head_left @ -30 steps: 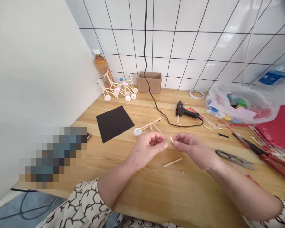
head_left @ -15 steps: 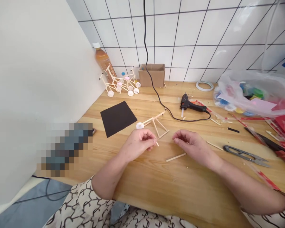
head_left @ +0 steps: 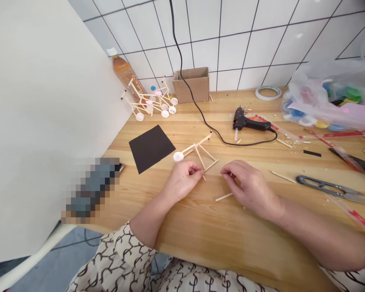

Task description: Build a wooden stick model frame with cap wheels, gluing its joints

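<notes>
the left hand [head_left: 184, 180] pinches a short wooden stick [head_left: 204, 178] beside the white-wheeled stick frame [head_left: 195, 146] on the tabletop [head_left: 197, 219]; a light, steady pinch should avoid nudging that frame; i cannot tell whether the right hand [head_left: 252, 188] grips anything

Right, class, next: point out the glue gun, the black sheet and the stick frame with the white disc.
Glue gun [head_left: 250, 122]: head view, on its black handle.
Black sheet [head_left: 152, 149]: head view, on its middle.
Stick frame [head_left: 195, 146]: head view, where its sticks meet.
</notes>
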The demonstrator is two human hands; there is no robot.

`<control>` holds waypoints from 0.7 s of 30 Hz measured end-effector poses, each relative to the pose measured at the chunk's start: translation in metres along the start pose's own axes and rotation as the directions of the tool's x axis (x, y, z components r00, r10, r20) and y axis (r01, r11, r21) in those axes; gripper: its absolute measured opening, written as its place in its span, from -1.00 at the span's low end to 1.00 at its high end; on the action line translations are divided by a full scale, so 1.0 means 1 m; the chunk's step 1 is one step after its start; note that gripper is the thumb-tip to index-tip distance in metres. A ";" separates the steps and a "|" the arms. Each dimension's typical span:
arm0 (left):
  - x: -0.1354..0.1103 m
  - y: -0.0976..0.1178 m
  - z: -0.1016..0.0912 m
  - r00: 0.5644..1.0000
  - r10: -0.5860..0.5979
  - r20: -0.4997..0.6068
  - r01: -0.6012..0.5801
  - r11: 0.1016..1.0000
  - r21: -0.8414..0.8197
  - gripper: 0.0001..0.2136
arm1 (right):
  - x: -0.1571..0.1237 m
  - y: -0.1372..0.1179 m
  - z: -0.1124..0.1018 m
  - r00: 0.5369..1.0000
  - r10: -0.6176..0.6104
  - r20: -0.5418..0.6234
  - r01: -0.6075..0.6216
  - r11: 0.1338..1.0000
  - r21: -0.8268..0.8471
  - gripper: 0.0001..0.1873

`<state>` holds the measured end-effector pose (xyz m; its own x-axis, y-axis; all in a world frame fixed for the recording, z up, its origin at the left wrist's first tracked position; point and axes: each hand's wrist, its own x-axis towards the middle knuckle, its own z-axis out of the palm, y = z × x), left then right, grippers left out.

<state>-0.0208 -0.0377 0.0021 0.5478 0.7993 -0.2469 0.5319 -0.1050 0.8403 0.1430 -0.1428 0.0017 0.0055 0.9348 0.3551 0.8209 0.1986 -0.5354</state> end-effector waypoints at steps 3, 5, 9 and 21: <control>0.001 -0.003 0.000 1.000 0.017 -0.019 -0.017 1.000 0.010 -0.88 | -0.006 -0.012 -0.002 0.976 -0.214 -0.045 0.206 0.968 -0.147 -0.82; 0.000 -0.003 -0.001 1.000 0.014 -0.024 -0.014 1.000 -0.001 -0.87 | -0.011 -0.022 -0.001 0.940 -0.340 -0.007 0.333 0.926 -0.177 -0.79; -0.003 0.003 -0.006 1.000 0.012 -0.014 -0.013 0.999 -0.036 -0.87 | -0.019 -0.036 0.005 0.857 -0.500 0.127 0.516 0.836 -0.186 -0.73; -0.022 0.021 -0.002 0.962 0.174 0.211 -0.101 0.943 -0.317 -0.88 | -0.018 -0.049 -0.003 0.841 -0.501 0.206 0.498 0.865 0.070 -0.78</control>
<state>-0.0228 -0.0562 0.0259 0.7560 0.6254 -0.1931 0.2413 0.0079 0.9704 0.1044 -0.1706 0.0236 -0.5242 0.7472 0.4086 0.6723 0.6576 -0.3399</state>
